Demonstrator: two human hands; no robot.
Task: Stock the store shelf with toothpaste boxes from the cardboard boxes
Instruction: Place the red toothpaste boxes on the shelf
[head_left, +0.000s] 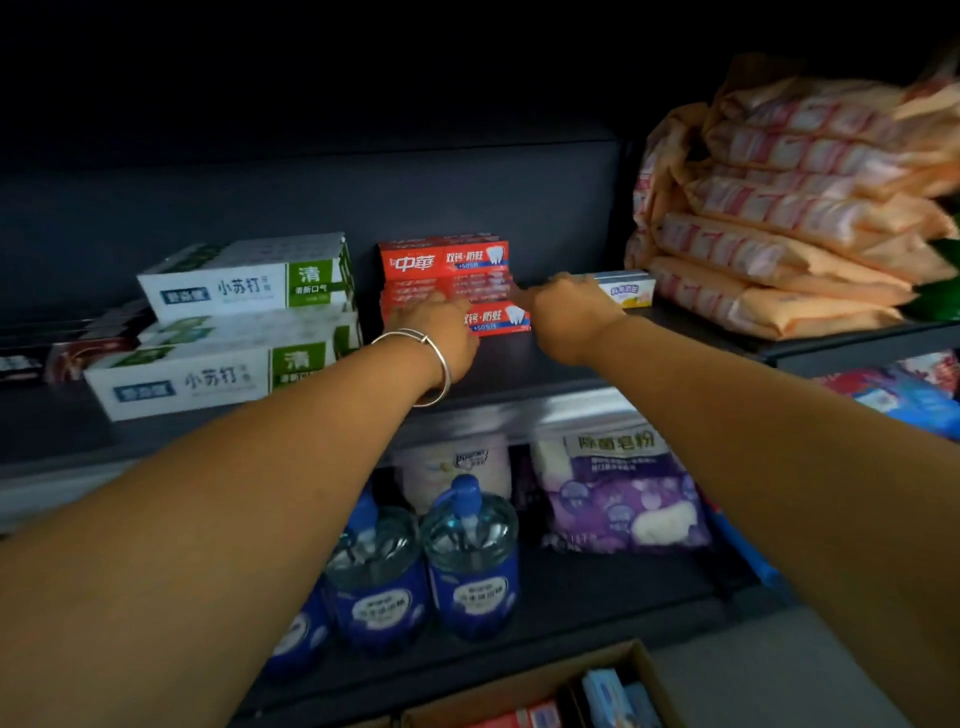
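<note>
A stack of red toothpaste boxes (444, 262) stands at the middle of the dark shelf (519, 364). My left hand (434, 327), with a silver bangle on the wrist, rests against the stack's lower left front. My right hand (563, 306) presses on the stack's right end, index finger pointing left; whether either hand grips a box is unclear. A small white and yellow box (626, 288) lies just behind my right hand. At the bottom edge an open cardboard box (613, 670) holds more red and blue boxes.
White and green toothpaste boxes (228, 322) are stacked left of the red ones. Orange packs (779, 223) pile up at the right. On the shelf below stand blue pump bottles (470, 561) and purple bags (618, 499).
</note>
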